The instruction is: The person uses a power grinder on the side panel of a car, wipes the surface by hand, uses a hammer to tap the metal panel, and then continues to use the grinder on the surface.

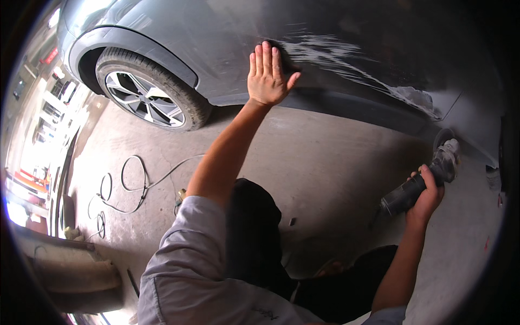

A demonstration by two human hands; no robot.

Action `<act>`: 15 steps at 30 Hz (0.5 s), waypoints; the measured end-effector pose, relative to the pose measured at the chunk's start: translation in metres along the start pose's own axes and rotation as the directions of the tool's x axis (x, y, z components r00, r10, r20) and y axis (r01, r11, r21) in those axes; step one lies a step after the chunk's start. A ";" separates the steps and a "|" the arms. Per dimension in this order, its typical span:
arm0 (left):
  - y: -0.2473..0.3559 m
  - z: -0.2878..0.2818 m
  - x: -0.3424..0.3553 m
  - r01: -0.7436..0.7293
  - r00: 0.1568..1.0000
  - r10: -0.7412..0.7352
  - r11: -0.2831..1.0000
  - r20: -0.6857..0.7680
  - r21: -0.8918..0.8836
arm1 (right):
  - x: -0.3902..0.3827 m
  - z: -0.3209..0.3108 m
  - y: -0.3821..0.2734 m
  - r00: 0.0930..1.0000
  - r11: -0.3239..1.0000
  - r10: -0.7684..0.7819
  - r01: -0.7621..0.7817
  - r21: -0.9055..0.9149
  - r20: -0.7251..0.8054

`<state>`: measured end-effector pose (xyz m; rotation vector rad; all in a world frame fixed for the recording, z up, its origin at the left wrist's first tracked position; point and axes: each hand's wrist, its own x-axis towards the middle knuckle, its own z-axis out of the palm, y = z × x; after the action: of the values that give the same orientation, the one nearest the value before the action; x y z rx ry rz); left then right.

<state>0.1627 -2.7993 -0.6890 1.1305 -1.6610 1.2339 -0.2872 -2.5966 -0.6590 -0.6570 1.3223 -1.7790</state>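
My left hand lies flat against the grey car's side panel, fingers stretched upward and thumb out. Just to its right runs a patch of scraped, whitish scratches, which slants down to a bare, rough spot near the panel's lower right. In my right hand is a dark angle grinder, gripped around its body. Its head points up and away, beside the car's lower edge; I cannot tell whether its disc is turning.
A wheel stands at the left under the arch. On the concrete floor a pale cable lies in loops. A large brownish curved part rests at the lower left. One small dark piece lies near my knees.
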 end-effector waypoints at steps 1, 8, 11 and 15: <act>-0.002 -0.006 0.006 -0.057 0.997 0.056 0.998 -0.052 -0.008 | 0.000 0.000 0.000 1.000 1.000 -0.010 0.010 0.006 0.007; -0.031 -0.025 0.111 0.061 0.979 -0.068 0.997 -0.192 -0.043 | -0.011 0.010 -0.006 0.999 0.998 -0.051 0.050 -0.028 -0.021; -0.006 -0.019 0.106 0.034 0.986 -0.040 0.999 -0.161 -0.042 | -0.017 0.012 -0.011 1.000 0.999 -0.021 0.021 -0.039 -0.004; 0.021 0.005 0.065 0.009 0.986 -0.006 1.000 -0.166 0.015 | -0.019 0.012 -0.015 1.000 0.999 -0.023 0.023 -0.046 0.001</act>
<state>0.1222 -2.8143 -0.6363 1.0134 -1.5236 1.3015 -0.2719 -2.5849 -0.6399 -0.7000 1.3637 -1.7711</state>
